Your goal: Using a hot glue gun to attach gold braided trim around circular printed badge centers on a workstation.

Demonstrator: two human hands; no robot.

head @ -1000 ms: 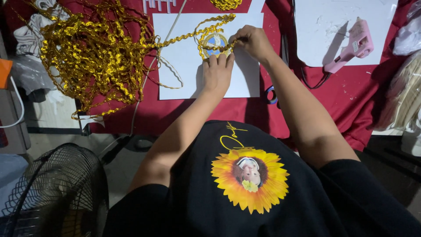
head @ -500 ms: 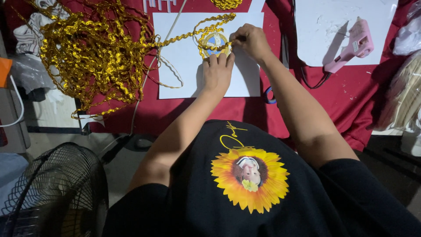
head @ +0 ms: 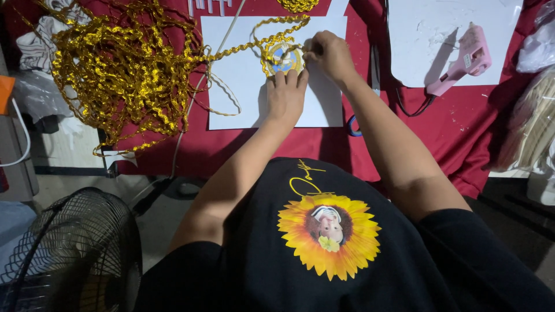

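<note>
A small round badge point(head: 284, 59) edged with gold trim lies on a white sheet of paper point(head: 240, 69) on the red tablecloth. My left hand point(head: 285, 95) rests flat on the paper just below the badge, fingertips touching its lower edge. At the badge's right rim, my right hand point(head: 328, 53) pinches the gold braided ribbon point(head: 243, 46). The ribbon runs left from the badge into a large tangled heap of gold ribbon point(head: 118, 69).
A pink glue gun point(head: 465, 60) lies on a second white sheet point(head: 416, 34) at the right, its dark cord point(head: 404, 104) trailing toward me. A black fan point(head: 69, 254) stands on the floor at lower left. Plastic bags point(head: 535, 115) sit at the right edge.
My right hand has shifted slightly along the badge's rim with the ribbon. The left hand stays pressed below the badge.
</note>
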